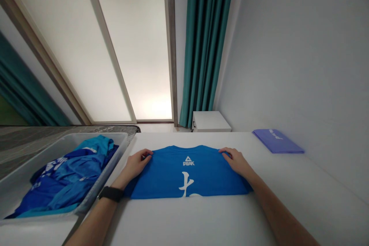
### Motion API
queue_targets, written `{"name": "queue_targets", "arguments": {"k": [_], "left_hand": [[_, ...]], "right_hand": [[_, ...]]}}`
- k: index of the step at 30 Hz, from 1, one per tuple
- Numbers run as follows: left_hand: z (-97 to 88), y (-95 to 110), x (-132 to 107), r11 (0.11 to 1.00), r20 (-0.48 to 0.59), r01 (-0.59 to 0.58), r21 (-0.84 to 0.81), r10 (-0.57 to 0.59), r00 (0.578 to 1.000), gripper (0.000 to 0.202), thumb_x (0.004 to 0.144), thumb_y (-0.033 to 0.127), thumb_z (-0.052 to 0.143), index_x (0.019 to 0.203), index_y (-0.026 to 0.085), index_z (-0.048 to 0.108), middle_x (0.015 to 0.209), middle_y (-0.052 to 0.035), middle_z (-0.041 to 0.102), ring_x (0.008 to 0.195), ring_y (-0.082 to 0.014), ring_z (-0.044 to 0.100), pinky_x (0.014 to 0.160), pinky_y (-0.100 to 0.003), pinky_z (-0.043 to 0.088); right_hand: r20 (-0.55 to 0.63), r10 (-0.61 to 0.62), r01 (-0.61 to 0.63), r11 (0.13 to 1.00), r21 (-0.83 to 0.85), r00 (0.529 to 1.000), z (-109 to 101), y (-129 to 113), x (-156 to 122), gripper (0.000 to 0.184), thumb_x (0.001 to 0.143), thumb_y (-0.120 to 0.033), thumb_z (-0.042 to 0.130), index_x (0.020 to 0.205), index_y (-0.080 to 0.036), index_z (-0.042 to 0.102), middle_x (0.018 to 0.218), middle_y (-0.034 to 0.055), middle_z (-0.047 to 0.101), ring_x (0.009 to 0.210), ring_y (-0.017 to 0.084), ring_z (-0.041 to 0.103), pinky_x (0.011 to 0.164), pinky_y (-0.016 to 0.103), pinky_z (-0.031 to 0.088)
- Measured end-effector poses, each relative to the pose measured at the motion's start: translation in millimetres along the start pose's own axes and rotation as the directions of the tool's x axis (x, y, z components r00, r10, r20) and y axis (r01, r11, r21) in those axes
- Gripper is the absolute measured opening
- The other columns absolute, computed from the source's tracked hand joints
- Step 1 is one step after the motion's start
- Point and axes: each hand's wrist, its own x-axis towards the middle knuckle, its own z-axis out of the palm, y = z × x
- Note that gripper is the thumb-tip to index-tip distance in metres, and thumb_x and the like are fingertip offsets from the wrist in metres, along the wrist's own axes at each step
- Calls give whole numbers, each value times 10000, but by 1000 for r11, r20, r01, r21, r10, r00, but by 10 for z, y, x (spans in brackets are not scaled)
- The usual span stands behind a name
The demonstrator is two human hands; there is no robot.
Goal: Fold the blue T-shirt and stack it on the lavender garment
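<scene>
A blue T-shirt (161, 177) with a white PEAK logo and a white character lies folded across on the white table (184, 223), its neckline at the far side. My left hand (138, 164) pinches the shirt's left shoulder edge, thumb and fingers together; a black band circles that wrist. At the opposite shoulder my right hand (234, 160) has its fingers closed on the shirt's edge. The lower part of the shirt is folded out of sight, cutting off the print at the near fold.
Left of the table stands a pale plastic bin (122, 142) holding a heap of blue clothes (75, 173). A folded purple garment (278, 141) lies at the table's right by the wall. Beyond the far edge are a white cabinet (211, 121) and a teal curtain (207, 46).
</scene>
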Motion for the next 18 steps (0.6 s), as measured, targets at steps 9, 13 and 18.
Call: {"name": "queue_targets", "arguments": {"k": [9, 13, 18], "left_hand": [[-65, 44, 6, 985, -3, 22, -170, -23, 1000, 467, 706, 483, 545, 964, 136, 720, 711, -40, 678, 650, -214, 609, 598, -301, 446], [-150, 74, -27, 989, -11, -2, -146, 0, 1000, 424, 731, 443, 546, 975, 147, 727, 771, -57, 722, 752, -247, 658, 688, -333, 495], [-278, 94, -162, 989, 11, -126, 81, 125, 992, 359, 795, 374, 506, 1003, 185, 730, 899, -82, 737, 832, -258, 661, 801, -366, 494]], "right_hand": [[-42, 40, -32, 983, 181, 998, -11, 34, -6, 319, 814, -303, 472, 979, -224, 734, 1007, 57, 735, 924, 244, 638, 881, 387, 470], [19, 54, -57, 976, 210, 998, -130, -12, -36, 333, 807, -311, 490, 1027, -212, 720, 1024, 63, 732, 842, 248, 646, 832, 400, 492], [-15, -27, 29, 988, 153, 1000, -260, -57, -175, 315, 820, -279, 498, 1058, -221, 696, 1131, 88, 697, 1072, 266, 612, 987, 424, 425]]}}
